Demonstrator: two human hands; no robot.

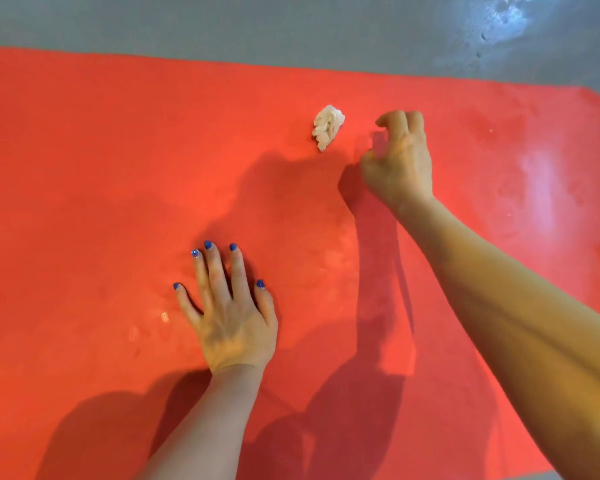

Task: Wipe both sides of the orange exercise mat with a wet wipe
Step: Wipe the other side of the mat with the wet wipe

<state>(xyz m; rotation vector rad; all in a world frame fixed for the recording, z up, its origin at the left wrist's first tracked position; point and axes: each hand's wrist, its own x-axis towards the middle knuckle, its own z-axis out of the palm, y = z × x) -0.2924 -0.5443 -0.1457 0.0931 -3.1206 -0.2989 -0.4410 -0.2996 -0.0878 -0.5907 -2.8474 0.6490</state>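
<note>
Broadly, the orange exercise mat (101, 161) lies flat across nearly the whole view, a smooth, slightly matte sheet with a straight far edge and a rounded corner at the upper right; its surface shows faint smudges and streaks near the middle, a small pale speck close to the left hand, and a soft, pale sheen toward the right end where light falls on it; beyond the far edge runs a grey floor (222, 26), smooth and dull for the most part, with a mottled, glossy patch of reflected light in the upper right corner.

On the mat, in the far half and a little right of centre, sits the wet wipe (327, 127); it is crumpled into a small, lumpy, off-white wad with folded ridges, lying free on the surface with nothing touching it.

The left hand (227, 313) rests palm down on the mat nearer the person, fingers straight and spread apart, thumb out to the right side; the nails are painted a bright blue; the bare forearm runs back to the bottom edge and throws a dark shadow to its left.

The right hand (399, 161) is over the mat just beside the wipe, to its right, apart from it; its fingers are curled inward at the knuckles and hold nothing, the fingertips bent downward toward the mat; whether they touch the surface cannot be told; the right forearm stretches in from the lower right corner, with its shadow falling across the mat's middle.
</note>
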